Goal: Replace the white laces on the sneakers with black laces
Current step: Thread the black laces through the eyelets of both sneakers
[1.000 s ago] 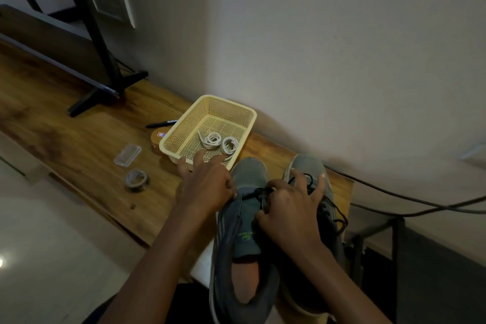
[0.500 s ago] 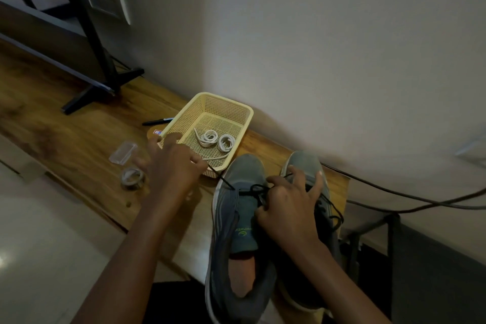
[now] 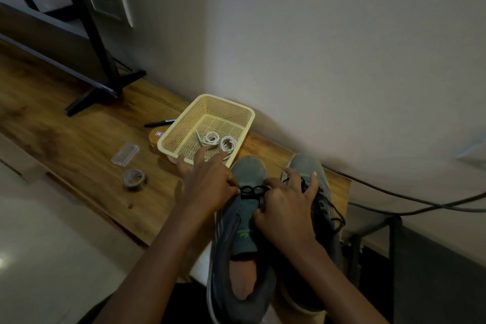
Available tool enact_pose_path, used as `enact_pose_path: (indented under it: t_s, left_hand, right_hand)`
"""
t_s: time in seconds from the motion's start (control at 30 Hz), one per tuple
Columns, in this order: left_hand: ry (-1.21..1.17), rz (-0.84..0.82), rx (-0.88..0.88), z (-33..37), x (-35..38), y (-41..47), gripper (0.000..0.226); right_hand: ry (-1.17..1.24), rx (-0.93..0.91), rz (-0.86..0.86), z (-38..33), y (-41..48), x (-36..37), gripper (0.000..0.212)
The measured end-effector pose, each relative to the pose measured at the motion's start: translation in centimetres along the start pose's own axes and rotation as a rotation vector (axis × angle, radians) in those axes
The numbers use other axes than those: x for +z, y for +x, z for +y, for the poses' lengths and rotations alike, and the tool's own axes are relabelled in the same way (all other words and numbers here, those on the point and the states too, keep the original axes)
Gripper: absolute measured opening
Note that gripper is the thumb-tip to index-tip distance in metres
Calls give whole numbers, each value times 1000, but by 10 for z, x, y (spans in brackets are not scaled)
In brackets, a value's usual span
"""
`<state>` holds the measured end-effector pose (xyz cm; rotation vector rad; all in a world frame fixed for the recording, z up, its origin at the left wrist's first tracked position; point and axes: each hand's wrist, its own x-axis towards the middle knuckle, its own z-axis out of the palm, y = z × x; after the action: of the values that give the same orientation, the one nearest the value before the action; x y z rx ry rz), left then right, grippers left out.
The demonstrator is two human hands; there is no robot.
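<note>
Perforated plastic basket point(image 3: 244, 113) on grained wooden table point(image 3: 79, 144).

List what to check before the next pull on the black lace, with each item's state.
1. Old laces out: ok. Two coiled white laces lie in the yellow mesh plastic basket.
2. Black lace started on the left grey sneaker: ok, it crosses near the toe.
3. That sneaker fully laced: not ok. The tongue below the crossing is bare.
4. Left hand and right hand at the crossing: ok. Whether the fingers pinch the lace: cannot tell.
5. Right grey sneaker fully laced: cannot tell. The right hand covers it, and a second black lace trails beside it.
</note>
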<state>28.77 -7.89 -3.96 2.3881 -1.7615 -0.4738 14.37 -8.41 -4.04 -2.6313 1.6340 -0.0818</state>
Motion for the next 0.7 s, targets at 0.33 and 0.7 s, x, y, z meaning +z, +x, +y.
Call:
enact_pose_path:
  t_s: [0.33, 0.7]
  left_hand:
    - [-134, 109, -106, -10, -1, 4, 20]
    - [-142, 178, -78, -18, -10, 3, 12]
  right_hand:
    - [-12, 3, -22, 1, 0, -1, 23]
    - [19, -3, -5, -1, 1, 4, 21]
